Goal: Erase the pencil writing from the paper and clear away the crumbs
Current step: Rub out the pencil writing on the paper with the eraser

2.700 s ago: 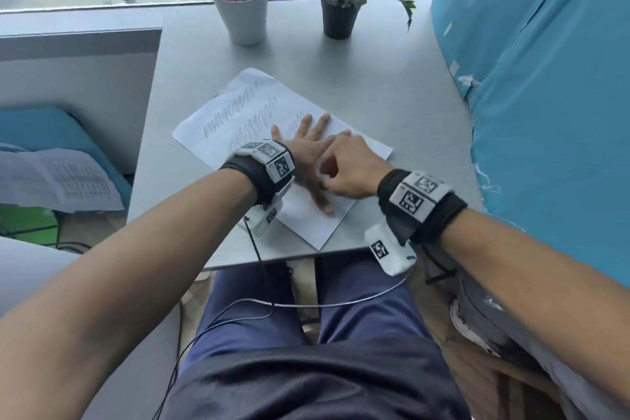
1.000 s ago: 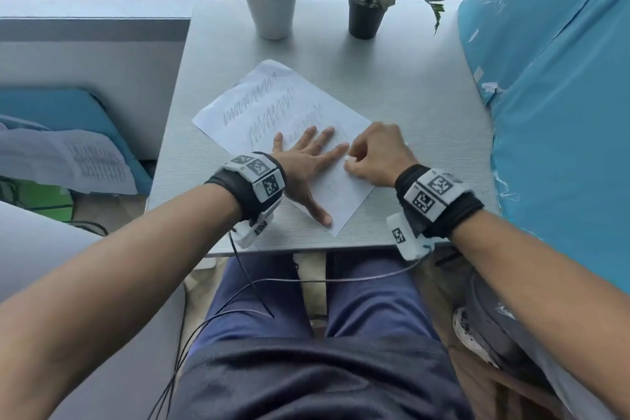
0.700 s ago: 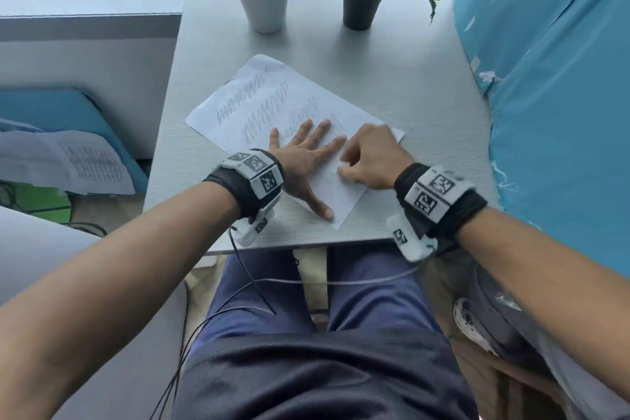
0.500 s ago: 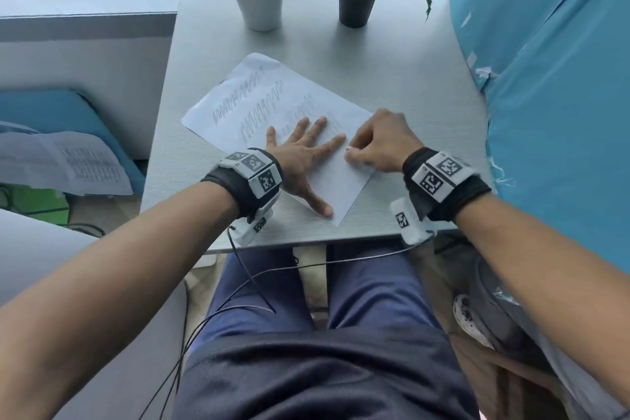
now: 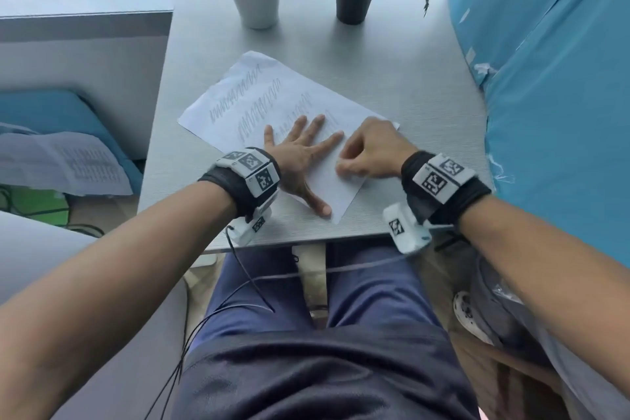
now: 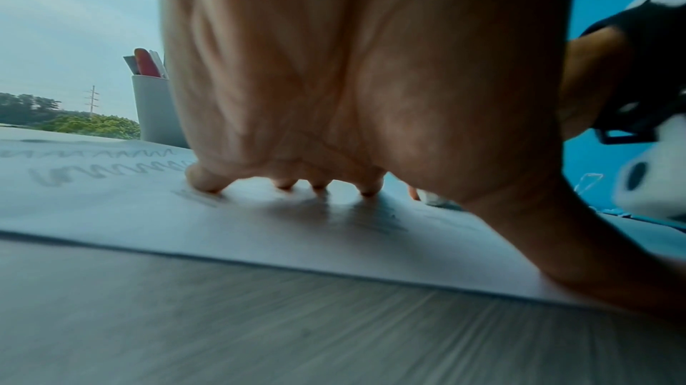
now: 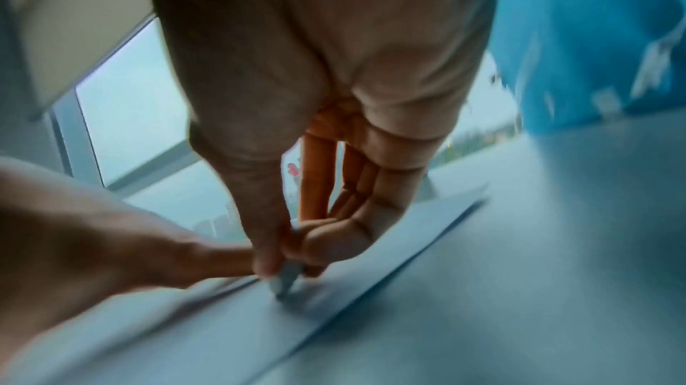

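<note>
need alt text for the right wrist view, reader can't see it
The right hand pinches a small eraser and presses its tip onto the paper on a grey table. The left hand lies on the paper beside it. The picture is blurred.

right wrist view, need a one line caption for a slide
Right hand pinches a small eraser against the paper, beside the left hand's thumb.

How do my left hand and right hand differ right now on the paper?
The left hand lies flat with fingers spread, holding nothing; the right hand is curled, pinching a small eraser. The left pins the paper; the right presses the eraser's tip to it. Both are on the same sheet.
</note>
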